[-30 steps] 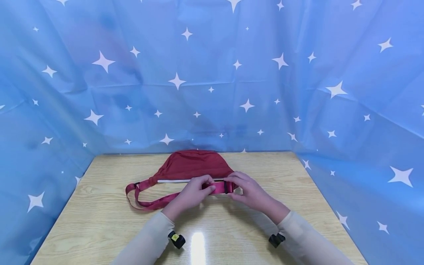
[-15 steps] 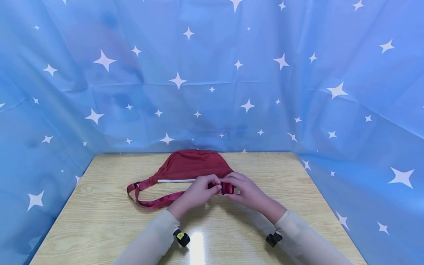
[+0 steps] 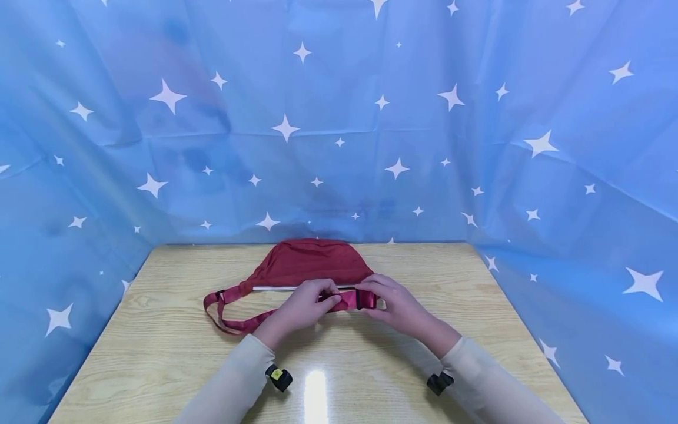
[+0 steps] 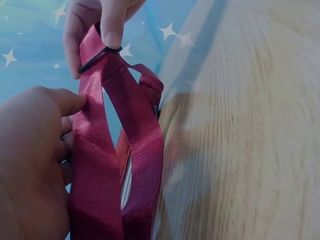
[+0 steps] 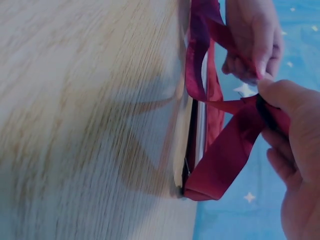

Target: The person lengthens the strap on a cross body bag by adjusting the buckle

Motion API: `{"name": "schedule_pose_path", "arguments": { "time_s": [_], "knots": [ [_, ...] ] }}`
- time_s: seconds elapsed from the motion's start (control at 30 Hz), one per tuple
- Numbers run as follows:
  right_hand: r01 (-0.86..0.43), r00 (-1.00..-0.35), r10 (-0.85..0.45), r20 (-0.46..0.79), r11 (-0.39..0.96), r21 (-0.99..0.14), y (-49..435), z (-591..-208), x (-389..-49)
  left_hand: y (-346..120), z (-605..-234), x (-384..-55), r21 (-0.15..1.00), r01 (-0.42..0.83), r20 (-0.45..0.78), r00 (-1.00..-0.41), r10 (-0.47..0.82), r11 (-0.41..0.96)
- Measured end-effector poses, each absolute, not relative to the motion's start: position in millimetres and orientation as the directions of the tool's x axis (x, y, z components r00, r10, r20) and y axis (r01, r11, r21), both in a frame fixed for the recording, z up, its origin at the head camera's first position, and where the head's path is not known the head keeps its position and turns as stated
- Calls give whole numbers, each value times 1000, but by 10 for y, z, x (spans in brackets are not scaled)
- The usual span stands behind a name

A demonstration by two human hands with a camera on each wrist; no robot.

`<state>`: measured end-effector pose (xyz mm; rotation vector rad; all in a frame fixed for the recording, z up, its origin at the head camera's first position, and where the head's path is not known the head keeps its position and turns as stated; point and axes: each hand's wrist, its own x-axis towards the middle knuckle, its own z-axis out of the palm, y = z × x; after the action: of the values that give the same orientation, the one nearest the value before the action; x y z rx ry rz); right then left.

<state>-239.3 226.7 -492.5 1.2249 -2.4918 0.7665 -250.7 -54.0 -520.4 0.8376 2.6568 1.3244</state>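
A dark red waist bag (image 3: 312, 262) lies at the back of the table, its white-edged zipper (image 3: 275, 288) facing me. Its red strap (image 4: 95, 165) loops out to the left and comes back in front of the bag. My left hand (image 3: 304, 306) pinches the strap between thumb and fingers, left of the black slide buckle (image 3: 358, 298). My right hand (image 3: 397, 306) holds that buckle by its edges, thumb below and fingers above. In the right wrist view the strap (image 5: 225, 155) bends round beyond the buckle, raised off the wood.
A second black strap adjuster (image 3: 219, 294) sits on the strap's left end. The wooden table (image 3: 148, 353) runs back to a blue curtain (image 3: 339, 118) with white stars, which also hangs along both sides.
My left hand slid right to the buckle, then back left along the strap, and more strap shows between the hands now. The right hand stayed nearly in place on the buckle.
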Motion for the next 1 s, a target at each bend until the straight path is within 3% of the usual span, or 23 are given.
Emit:
{"name": "schedule_pose_path", "arguments": {
  "time_s": [0.3, 0.47, 0.8, 1.0],
  "knots": [
    [-758, -649, -668, 364, 527, -384, 2227, -4901, -2385, -448, -5113, -2501, 785, 456, 198, -826, 528, 420],
    [-766, -637, -687, 350, 515, -384, 2172, -4896, -2390, -365, -5092, -2511, 790, 466, 208, -815, 541, 398],
    [-788, -614, -687, 390, 503, -355, 2122, -4880, -2388, -303, -5099, -2507, 842, 376, 153, -855, 496, 387],
    [-748, -662, -644, 384, 531, -399, 2139, -4902, -2372, -310, -5112, -2502, 875, 318, 116, -870, 480, 365]
  ]
}}
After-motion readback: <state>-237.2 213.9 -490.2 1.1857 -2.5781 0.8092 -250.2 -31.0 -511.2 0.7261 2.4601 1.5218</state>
